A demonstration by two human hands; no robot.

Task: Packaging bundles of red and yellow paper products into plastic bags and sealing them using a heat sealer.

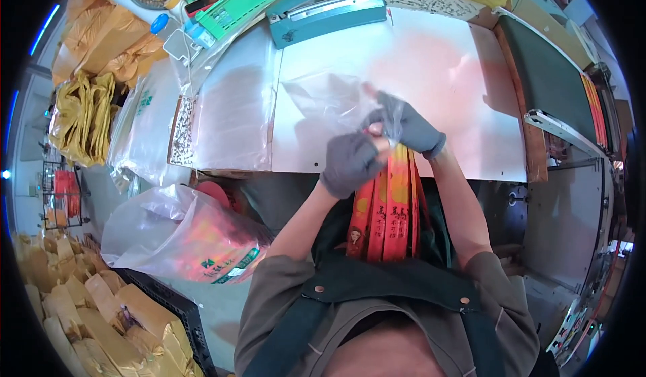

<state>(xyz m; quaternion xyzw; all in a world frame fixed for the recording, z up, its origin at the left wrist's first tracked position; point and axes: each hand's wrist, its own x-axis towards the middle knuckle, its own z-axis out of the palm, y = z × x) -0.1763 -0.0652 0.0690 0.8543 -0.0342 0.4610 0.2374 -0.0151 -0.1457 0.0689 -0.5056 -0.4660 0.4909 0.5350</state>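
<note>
White worktop [464, 74]; what looks like a teal impulse sealer [330, 19] at its far side. Both hands grey-gloved, close together over the near edge. Right hand [410, 124] looks bunched on clear plastic film [398, 118]; left hand [350, 163] curled, exact hold unclear. Red-and-gold packets [390, 209] just below, before the dark apron [383, 279]. Best handling, I judge: light fingertip pinch, film unstretched, packet edges kept even.

The gloves [350, 165] are looking like matt cloth, while the thin plastic bag [328, 97] is gleaming. The smooth white surface [457, 118] is shining, and the red packets [396, 215] are looking like smooth, printed paper.
</note>
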